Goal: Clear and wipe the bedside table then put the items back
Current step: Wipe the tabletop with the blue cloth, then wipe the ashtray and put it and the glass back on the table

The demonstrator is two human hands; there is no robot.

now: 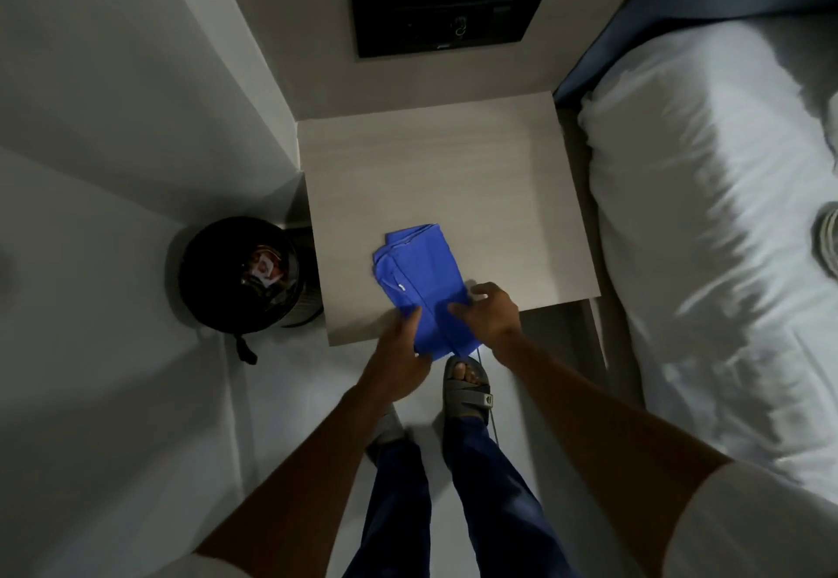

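A person's left hand [399,360] and right hand [487,312] grip the near end of a folded blue cloth [419,278] at the front edge of the bedside table [453,178], fingers closed on the fabric, left from 7 o'clock, right from 4 o'clock. The cloth's near end overhangs the edge above a sandalled foot [467,385]; a loose grip could let it slide to the floor. Nothing else sits on the tabletop, so wiping looks unobstructed. At 9 o'clock, a black waste bin [240,276] stands just beside the table. At 3 o'clock lies the white bed [707,237]. At 12 o'clock, a dark wall panel [449,15] hangs above the table.
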